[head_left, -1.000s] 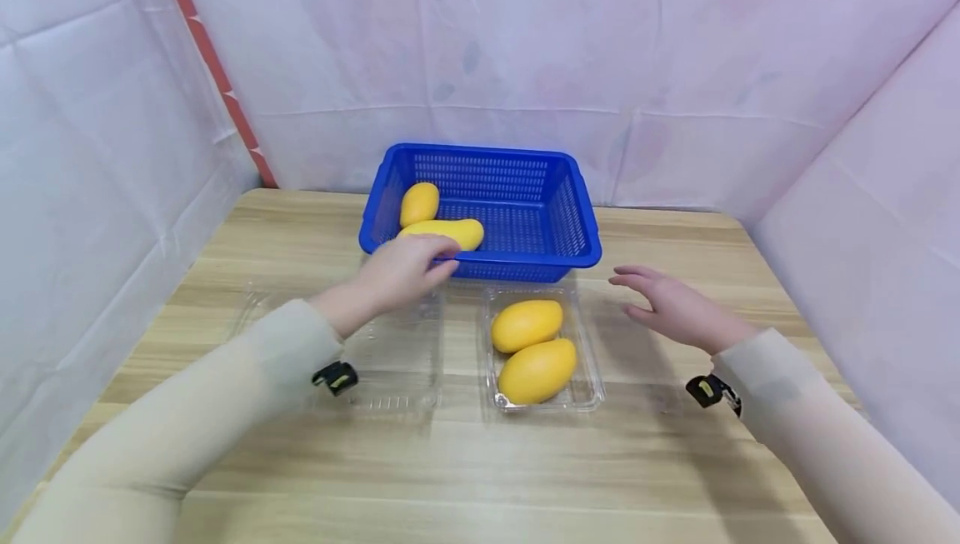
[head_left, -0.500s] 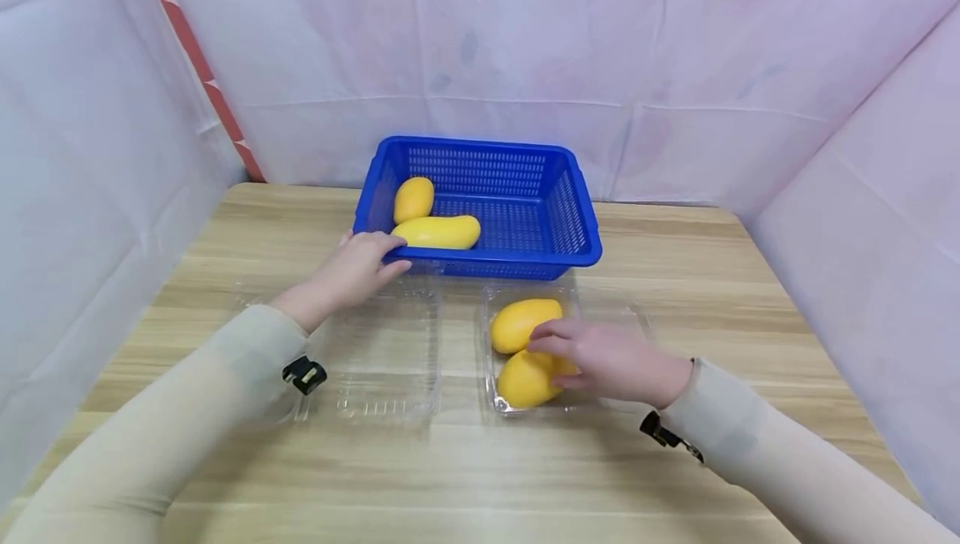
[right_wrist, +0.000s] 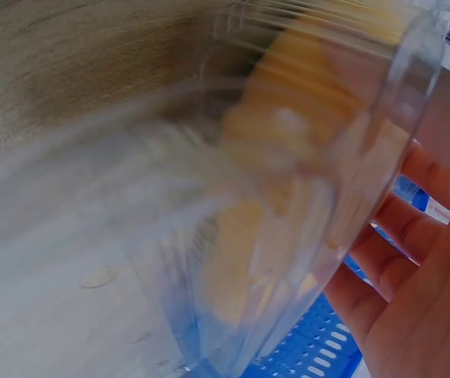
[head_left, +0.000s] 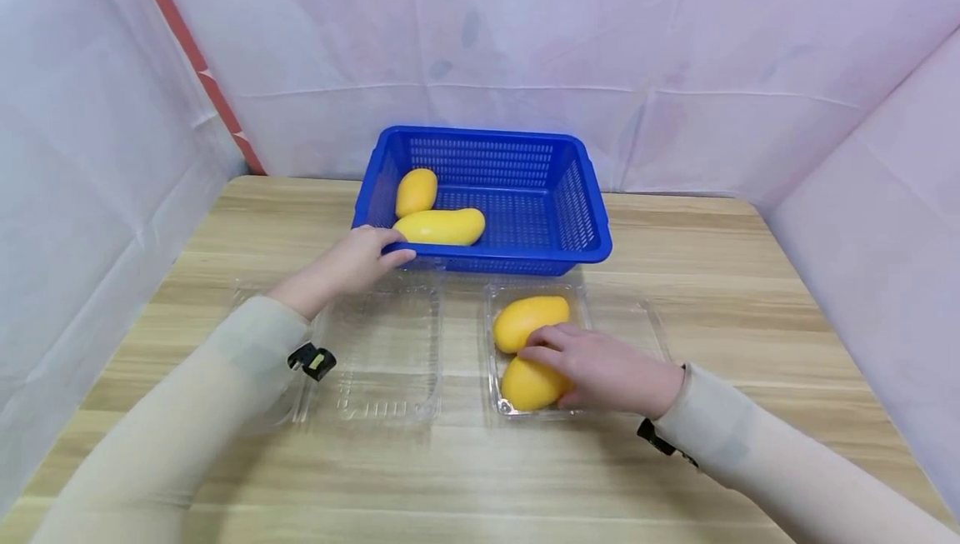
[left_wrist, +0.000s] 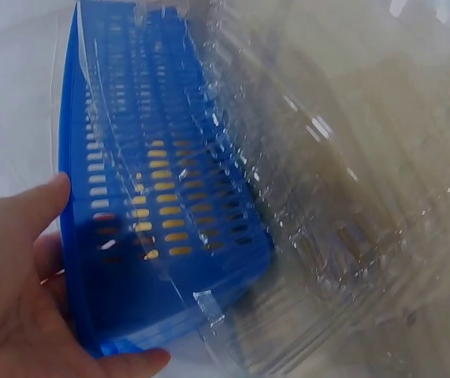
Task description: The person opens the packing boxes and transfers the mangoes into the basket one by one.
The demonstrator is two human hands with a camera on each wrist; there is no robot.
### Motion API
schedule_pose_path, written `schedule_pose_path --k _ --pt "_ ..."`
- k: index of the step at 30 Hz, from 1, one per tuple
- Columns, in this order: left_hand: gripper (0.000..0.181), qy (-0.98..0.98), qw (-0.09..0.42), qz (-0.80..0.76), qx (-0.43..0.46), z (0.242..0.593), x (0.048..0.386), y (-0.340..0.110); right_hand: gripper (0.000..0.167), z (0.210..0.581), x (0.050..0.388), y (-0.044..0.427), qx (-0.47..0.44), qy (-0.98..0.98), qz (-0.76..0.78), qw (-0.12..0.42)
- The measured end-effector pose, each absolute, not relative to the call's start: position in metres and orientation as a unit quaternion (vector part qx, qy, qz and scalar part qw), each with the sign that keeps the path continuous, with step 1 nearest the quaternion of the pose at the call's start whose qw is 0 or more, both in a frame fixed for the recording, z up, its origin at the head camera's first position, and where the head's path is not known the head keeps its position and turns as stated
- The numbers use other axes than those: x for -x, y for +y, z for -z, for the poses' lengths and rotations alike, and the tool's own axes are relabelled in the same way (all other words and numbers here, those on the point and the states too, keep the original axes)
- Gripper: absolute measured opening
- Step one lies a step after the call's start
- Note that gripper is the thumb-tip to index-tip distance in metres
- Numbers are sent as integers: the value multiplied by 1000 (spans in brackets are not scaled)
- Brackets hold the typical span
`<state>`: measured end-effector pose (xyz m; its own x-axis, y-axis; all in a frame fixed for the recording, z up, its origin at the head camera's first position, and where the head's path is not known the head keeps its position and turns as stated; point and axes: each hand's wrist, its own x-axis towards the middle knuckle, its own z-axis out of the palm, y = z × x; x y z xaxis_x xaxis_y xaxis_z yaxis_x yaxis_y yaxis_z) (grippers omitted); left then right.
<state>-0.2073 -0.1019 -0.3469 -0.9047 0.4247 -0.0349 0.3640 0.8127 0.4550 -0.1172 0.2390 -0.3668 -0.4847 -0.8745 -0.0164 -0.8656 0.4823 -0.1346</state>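
The right hand [head_left: 609,371] partly hides the nearer fruit [head_left: 529,386]. Edges cut off 2 sleeves [head_left: 161,427] and, in the left wrist view, the left hand [left_wrist: 16,291]. The right wrist view blurs clear plastic [right_wrist: 185,173].

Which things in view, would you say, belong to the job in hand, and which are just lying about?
Seemingly the job's:
- basket
- fruits, two in the basket, two in the right box
- right box
- probably the left box

Just surroundings:
- table
- cloth
- red strip

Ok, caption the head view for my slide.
Left hand on the rim of a blue basket, right hand on the nearer yellow fruit in a clear tray.
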Motion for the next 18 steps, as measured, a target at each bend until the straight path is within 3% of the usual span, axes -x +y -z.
schedule_pose_path --k 9,18 --pt "37 943 108 -228 -218 339 212 -102 70 361 113 236 503 863 27 41" --pt "36 943 117 -230 -211 340 213 -102 68 361 115 237 504 862 30 43"
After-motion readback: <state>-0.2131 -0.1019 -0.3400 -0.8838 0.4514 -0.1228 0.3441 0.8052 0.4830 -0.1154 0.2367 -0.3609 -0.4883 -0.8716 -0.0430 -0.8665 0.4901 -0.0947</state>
